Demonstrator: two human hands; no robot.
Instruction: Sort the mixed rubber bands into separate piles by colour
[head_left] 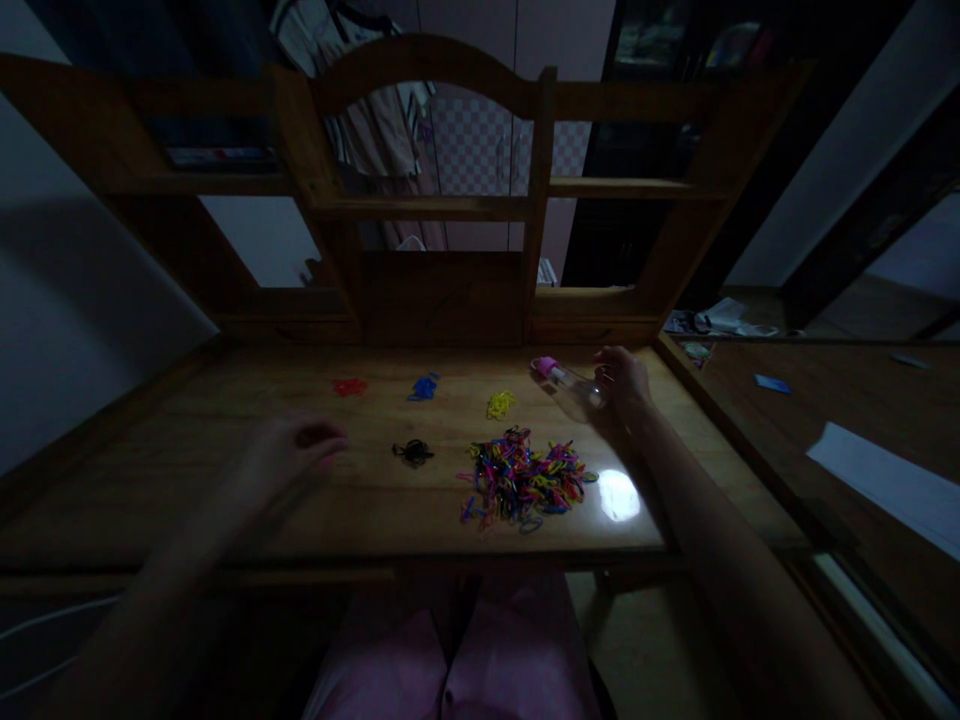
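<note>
My right hand [622, 385] is wrapped round a clear bottle with a pink cap [564, 385], tilted over the far right of the wooden desk [225, 500]. My left hand [296, 455] hovers blurred over the desk's left part, fingers curled, near a small black pile of bands [412, 453]. A big mixed pile of coloured rubber bands [525, 478] lies in front of me. Small sorted piles sit further back: red [349, 386], blue [424, 387], yellow [500, 404].
A wooden hutch with shelves [442, 210] rises at the desk's back edge. Another table [840, 420] to the right carries papers and a blue card [772, 383]. A bright light spot [619, 495] shines on the desk. The room is dim.
</note>
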